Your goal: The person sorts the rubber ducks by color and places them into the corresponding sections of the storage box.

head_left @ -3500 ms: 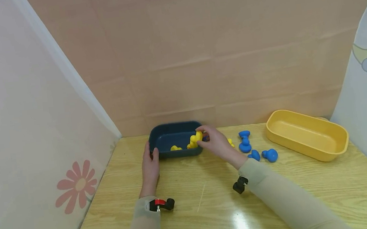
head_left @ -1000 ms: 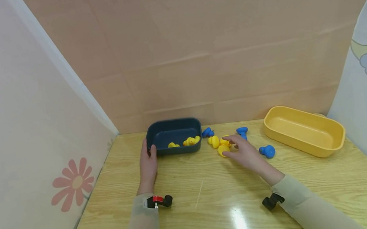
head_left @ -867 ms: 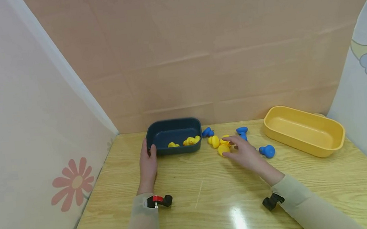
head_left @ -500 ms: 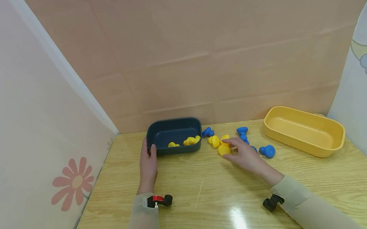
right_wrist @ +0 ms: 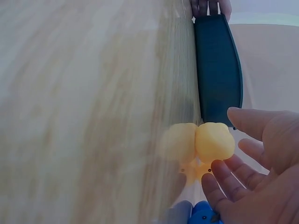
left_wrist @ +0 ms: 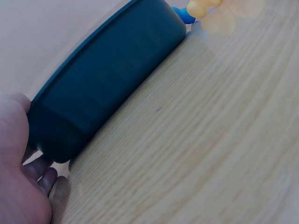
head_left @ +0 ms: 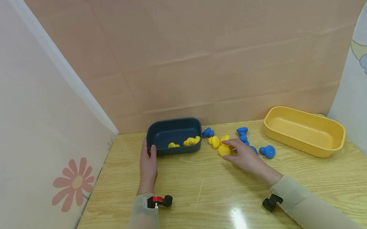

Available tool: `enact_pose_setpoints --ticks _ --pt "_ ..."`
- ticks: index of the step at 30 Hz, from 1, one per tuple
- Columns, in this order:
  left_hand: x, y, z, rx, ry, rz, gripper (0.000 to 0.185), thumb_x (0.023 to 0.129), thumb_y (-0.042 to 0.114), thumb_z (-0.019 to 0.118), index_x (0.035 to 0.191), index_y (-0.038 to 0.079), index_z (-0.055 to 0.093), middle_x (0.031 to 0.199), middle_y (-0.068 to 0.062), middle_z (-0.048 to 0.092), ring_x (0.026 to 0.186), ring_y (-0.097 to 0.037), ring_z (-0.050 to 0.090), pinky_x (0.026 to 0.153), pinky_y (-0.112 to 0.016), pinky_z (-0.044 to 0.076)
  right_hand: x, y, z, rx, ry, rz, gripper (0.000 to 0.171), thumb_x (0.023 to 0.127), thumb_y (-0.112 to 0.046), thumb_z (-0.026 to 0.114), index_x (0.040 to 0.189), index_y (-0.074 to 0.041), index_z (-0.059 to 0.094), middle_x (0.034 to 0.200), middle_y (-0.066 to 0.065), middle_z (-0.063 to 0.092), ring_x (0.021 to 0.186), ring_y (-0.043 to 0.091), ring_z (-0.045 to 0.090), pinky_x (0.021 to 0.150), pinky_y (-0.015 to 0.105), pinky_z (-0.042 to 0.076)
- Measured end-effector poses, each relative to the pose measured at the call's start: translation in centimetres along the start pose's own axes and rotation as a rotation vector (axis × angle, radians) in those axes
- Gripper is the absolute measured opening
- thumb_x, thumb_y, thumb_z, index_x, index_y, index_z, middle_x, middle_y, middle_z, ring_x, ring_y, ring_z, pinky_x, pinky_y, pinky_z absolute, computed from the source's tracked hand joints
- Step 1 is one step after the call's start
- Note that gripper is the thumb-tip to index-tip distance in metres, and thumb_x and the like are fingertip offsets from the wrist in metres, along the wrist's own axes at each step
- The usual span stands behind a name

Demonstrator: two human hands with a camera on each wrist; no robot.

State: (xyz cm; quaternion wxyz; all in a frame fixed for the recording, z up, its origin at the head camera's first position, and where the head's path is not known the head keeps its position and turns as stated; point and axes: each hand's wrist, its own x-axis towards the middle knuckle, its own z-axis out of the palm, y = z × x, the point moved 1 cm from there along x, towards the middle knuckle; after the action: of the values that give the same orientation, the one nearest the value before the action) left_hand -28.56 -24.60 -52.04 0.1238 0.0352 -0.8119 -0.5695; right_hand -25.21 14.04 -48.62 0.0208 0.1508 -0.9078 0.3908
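Note:
My left hand (head_left: 148,166) grips the left end of a dark blue tray (head_left: 176,151), thumb on the front side and fingers at the end wall. Yellow rubber ducks (head_left: 191,141) lie inside along its front. To the right my right hand (head_left: 246,157) reaches over a group of yellow ducks, thumb and fingers spread apart. The nearest yellow duck (head_left: 224,151) lies between thumb and fingertips. In the right wrist view this yellow duck (right_wrist: 215,142) sits on the table, with fingertips (right_wrist: 218,166) right beside it. Another yellow duck (head_left: 214,141) stands closer to the tray.
A blue duck (head_left: 208,132) lies against the tray's right side. More blue ducks, one (head_left: 268,152) farthest right, lie beyond and beside my right hand. A yellow tray (head_left: 307,146) stands angled at the back right. Behind the wooden table (head_left: 193,206) rises a tan backdrop (head_left: 177,55).
Earlier my right hand held a yellow duck over the dark tray. It let the duck go there and moved right to the yellow ducks; lately it shifts only slightly. My left hand stays put.

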Motion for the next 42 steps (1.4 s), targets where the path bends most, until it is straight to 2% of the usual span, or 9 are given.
enact_pose_setpoints --ticks 12,21,27,35,42 --pt "-0.02 -0.09 0.04 0.004 0.008 -0.002 0.067 0.121 0.035 0.047 0.178 0.013 0.02 0.182 -0.012 0.022 0.166 -0.034 0.024 0.132 -0.053 0.026 0.03 0.06 0.05 -0.041 -0.003 -0.002 0.047 0.102 -0.015 0.082 0.146 -0.003 0.07 0.142 0.019 0.065 0.118 0.034 0.065 0.102 0.056 0.056" --pt "0.0 -0.14 0.06 0.002 0.006 0.003 0.068 0.121 0.034 0.047 0.178 0.01 0.02 0.182 -0.013 0.02 0.167 -0.035 0.021 0.133 -0.054 0.024 0.08 -0.25 0.29 -0.022 -0.023 -0.018 0.044 0.1 -0.013 0.084 0.141 -0.003 0.073 0.136 0.017 0.066 0.112 0.03 0.064 0.097 0.051 0.057" --pt "-0.06 -0.08 0.12 0.001 0.014 -0.008 0.067 0.121 0.036 0.047 0.178 0.013 0.02 0.182 -0.012 0.021 0.166 -0.034 0.024 0.133 -0.053 0.026 0.23 -0.14 0.7 0.023 -0.065 -0.048 0.048 0.097 -0.009 0.087 0.142 -0.003 0.072 0.132 0.014 0.065 0.113 0.031 0.066 0.099 0.05 0.06" --pt "0.03 0.05 0.11 0.001 0.01 -0.005 0.068 0.121 0.035 0.047 0.178 0.011 0.02 0.182 -0.011 0.021 0.167 -0.032 0.02 0.134 -0.051 0.023 0.37 -0.25 0.78 0.005 -0.069 -0.05 0.052 0.097 -0.01 0.086 0.146 -0.004 0.069 0.14 0.016 0.06 0.113 0.03 0.064 0.098 0.05 0.058" --pt "0.06 -0.08 0.14 -0.001 0.009 -0.001 0.067 0.121 0.032 0.048 0.177 0.009 0.02 0.182 -0.012 0.022 0.167 -0.033 0.022 0.133 -0.053 0.024 0.56 -0.44 0.95 -0.012 -0.098 -0.021 0.054 0.096 -0.011 0.088 0.147 -0.007 0.069 0.142 0.017 0.063 0.115 0.031 0.064 0.1 0.051 0.057"
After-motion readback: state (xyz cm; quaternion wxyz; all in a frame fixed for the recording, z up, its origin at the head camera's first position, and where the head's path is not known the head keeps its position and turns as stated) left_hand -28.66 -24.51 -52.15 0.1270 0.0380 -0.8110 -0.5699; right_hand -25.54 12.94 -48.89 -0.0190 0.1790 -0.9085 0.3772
